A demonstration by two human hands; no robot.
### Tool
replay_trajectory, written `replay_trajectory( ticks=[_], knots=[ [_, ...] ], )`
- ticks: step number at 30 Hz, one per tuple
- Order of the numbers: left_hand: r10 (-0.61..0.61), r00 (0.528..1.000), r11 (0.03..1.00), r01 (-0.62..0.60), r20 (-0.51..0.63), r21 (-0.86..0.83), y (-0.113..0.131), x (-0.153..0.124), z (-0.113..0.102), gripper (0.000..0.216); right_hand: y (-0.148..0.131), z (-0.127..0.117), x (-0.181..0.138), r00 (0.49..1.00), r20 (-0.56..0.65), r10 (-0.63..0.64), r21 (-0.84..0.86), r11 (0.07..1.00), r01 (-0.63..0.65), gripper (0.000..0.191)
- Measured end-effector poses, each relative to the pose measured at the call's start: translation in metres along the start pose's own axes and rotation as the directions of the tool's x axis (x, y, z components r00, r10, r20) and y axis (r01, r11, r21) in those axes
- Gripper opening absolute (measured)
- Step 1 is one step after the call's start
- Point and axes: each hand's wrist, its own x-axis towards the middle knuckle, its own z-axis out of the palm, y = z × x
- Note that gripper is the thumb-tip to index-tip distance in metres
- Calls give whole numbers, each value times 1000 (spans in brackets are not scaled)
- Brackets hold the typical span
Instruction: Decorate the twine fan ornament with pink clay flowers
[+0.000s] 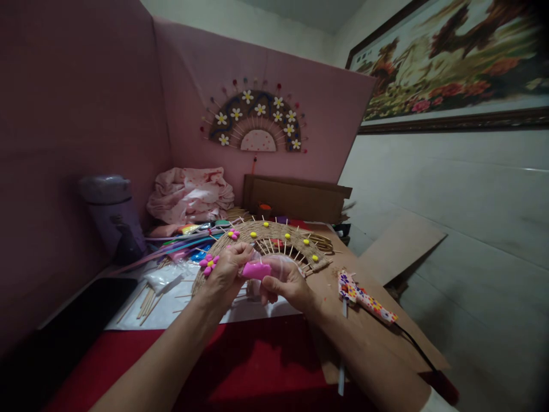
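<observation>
Between my two hands is a clear plastic bag with bright pink modelling clay (256, 270) in it. My left hand (234, 266) grips the bag's left side with closed fingers. On the right side, my right hand (287, 281) pinches the bag, thumb against its lower edge. Just behind lies a fan-shaped craft (277, 229) wrapped in brown twine, with thin sticks poking out around its arc. Yellow dots run along it. A pink flower (209, 264) with a yellow centre sits on its left end, and a smaller pink flower (233, 234) is farther up.
A flower-patterned glue gun (364, 297) rests on cardboard at the right, its cord trailing forward. Loose sticks (148, 303), a dark phone-like slab (81, 320) and a purple bottle (114, 217) are at left. A finished fan (257, 114) hangs on the pink panel behind.
</observation>
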Motion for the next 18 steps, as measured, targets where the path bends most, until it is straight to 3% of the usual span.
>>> replay_trajectory(
  ticks=[6,18],
  knots=[
    [59,998,998,-59,-7,17,-3,1,-1,33,4,-4,0,999,-34,32,56,998,-30,42],
    [26,1000,1000,-26,10,-18,-2,0,0,28,-2,6,0,990,-135,-39,-15,999,37,49]
  ],
)
